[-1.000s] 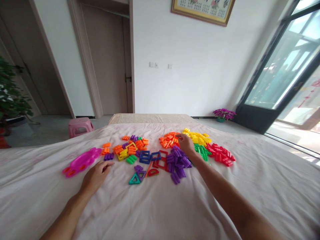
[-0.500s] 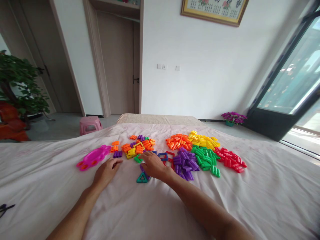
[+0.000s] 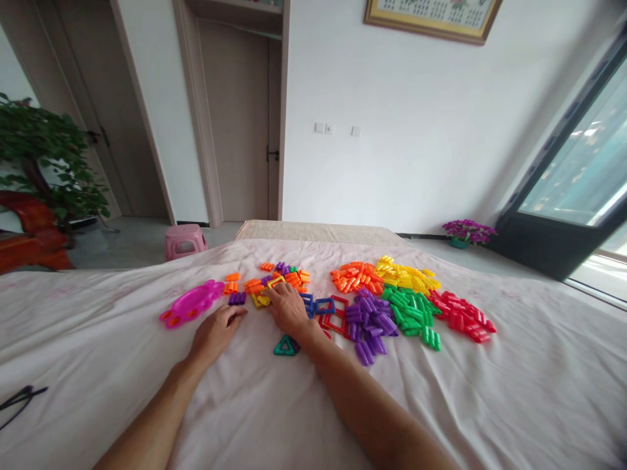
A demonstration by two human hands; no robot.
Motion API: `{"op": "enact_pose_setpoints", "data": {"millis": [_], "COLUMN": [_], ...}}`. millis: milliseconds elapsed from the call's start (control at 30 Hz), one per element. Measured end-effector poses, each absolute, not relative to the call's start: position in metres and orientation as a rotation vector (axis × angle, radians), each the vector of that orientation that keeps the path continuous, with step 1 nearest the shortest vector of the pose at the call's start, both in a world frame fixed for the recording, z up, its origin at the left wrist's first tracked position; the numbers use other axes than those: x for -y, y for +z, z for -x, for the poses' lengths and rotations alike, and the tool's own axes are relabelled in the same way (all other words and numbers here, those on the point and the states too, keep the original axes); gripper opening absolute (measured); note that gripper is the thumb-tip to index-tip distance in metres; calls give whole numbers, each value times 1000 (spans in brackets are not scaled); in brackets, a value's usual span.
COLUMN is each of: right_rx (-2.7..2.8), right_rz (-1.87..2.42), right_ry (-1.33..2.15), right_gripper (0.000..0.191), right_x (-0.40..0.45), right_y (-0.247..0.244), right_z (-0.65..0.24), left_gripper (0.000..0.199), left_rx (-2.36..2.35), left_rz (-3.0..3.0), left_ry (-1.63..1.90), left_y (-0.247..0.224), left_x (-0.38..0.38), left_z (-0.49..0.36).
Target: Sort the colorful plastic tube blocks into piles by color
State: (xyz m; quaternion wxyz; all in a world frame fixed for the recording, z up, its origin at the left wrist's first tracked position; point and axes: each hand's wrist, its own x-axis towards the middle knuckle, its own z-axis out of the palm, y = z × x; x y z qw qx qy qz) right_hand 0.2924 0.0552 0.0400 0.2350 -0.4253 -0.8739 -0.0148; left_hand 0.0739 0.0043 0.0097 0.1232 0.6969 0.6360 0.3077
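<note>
My right hand [image 3: 290, 309] reaches palm down into a mixed pile of plastic blocks, its fingers bent onto a yellow block [image 3: 264, 300] at the near edge. Behind the fingertips lie orange blocks [image 3: 296, 281] and a yellow open frame [image 3: 276, 281]. The hand and wrist cover part of the pile. My left hand [image 3: 215, 333] rests on the cloth with its fingers curled together and nothing visible in them. Just beyond it are purple blocks [image 3: 237, 298]. A teal triangle frame [image 3: 285, 346] lies on the near side of my right wrist.
Right of my hand are blue frames [image 3: 325, 306], red frames [image 3: 336, 322], and sorted heaps of purple [image 3: 369, 320], orange [image 3: 357, 277], yellow [image 3: 406, 274], green [image 3: 410, 310] and red [image 3: 463, 314] blocks. A magenta tray [image 3: 192, 304] lies left, above black-framed glasses [image 3: 22, 397].
My right hand has moved left and farther out, onto the yellow block. A green block near its fingers no longer shows. My left hand stays nearly still; the whole view has shifted slightly.
</note>
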Motion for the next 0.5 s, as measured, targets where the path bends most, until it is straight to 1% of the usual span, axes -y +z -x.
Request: {"op": "enact_pose_setpoints", "data": {"millis": [167,367,500], "right_rx": [2289,2122,2038], "right_rz": [1137,1105,1139], "right_ry": [5,151,251], "right_gripper": [30,16,17], "right_x": [-52,-50,-47], "right_y": [37,39,46], "right_z": [-296,-300,-305], "left_gripper": [31,30,29], "left_rx": [-1842,-1857,-1855], "left_rz": [-2034,-2026,-2025], "left_ry": [930,936,931], "left_y": [11,14,14], "left_x": [-3,-1,-1], "left_z": [-75,-77,-77]}}
